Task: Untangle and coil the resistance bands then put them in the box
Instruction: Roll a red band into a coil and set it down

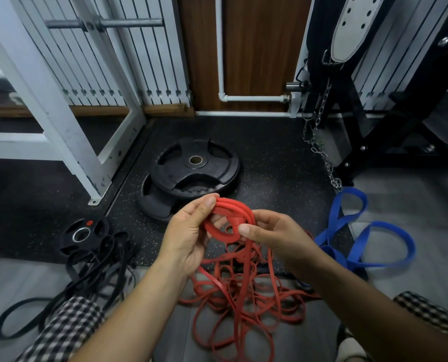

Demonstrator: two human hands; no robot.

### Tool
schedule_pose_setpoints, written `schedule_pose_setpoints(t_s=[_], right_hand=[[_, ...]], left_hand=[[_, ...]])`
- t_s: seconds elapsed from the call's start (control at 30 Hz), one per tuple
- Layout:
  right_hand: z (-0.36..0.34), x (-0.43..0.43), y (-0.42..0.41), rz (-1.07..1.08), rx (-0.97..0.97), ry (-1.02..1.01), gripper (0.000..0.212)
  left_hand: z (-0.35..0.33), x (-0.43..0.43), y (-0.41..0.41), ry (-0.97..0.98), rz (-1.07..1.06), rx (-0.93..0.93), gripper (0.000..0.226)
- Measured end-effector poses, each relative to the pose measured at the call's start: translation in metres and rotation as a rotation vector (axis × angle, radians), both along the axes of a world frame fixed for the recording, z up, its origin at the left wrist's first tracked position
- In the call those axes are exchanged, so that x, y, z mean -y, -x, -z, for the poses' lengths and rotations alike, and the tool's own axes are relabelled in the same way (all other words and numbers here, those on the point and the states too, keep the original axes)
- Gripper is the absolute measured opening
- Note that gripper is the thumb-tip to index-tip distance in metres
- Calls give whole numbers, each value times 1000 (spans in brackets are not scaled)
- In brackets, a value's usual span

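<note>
Coil of red band (226,222) pinched between left hand (188,239) and right hand (272,235), both grasping it above floor. Tail runs into red tangle (241,296) below. Risk: snagged loops drag knot up, coil springs open. Box not visible.

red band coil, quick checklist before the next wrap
1. Coil gripped by both hands: ok; left hand and right hand pinch it.
2. Wraps lying neat: ok.
3. Red tail free to feed: not ok, it hangs into a tangled heap.
4. Blue band clear of red: cannot tell; they meet behind the right wrist.
5. Black bands apart from red: ok.
6. Box in reach: cannot tell, none in view.
</note>
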State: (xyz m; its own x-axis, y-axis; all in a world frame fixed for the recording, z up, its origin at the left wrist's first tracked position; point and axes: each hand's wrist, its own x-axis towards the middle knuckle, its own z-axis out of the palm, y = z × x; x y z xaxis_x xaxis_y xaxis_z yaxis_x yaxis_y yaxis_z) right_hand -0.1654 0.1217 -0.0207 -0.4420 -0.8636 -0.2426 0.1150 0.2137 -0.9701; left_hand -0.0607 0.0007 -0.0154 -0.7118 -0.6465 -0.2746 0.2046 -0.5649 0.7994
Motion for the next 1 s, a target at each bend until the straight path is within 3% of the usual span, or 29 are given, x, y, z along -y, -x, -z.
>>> schedule_pose_setpoints(t_s=[0.07, 0.2, 0.33, 0.5, 0.7, 0.87, 1.0], right_hand=[[-4, -1, 6, -21, -53, -22, 18], [-4, -2, 13, -93, -270, -134, 13], [-6, -1, 10, -187, -444, -189, 18], [-8, -3, 13, -91, -231, -124, 27], [-6, -3, 14, -31, -223, -90, 46], [-5, -5, 9, -71, -122, -38, 21], [2, -2, -2, 37, -115, 11, 11]], left_hand=[[-2, 5, -2, 67, 60, 58, 14], [-4, 14, -8, 622, 216, 245, 29], [1, 6, -8, 787, 467, 344, 29], [0, 2, -5, 590, 324, 260, 28], [2, 0, -3, 334, 213, 156, 32], [-1, 7, 0, 64, 59, -21, 22], [2, -2, 3, -17, 11, -52, 23]])
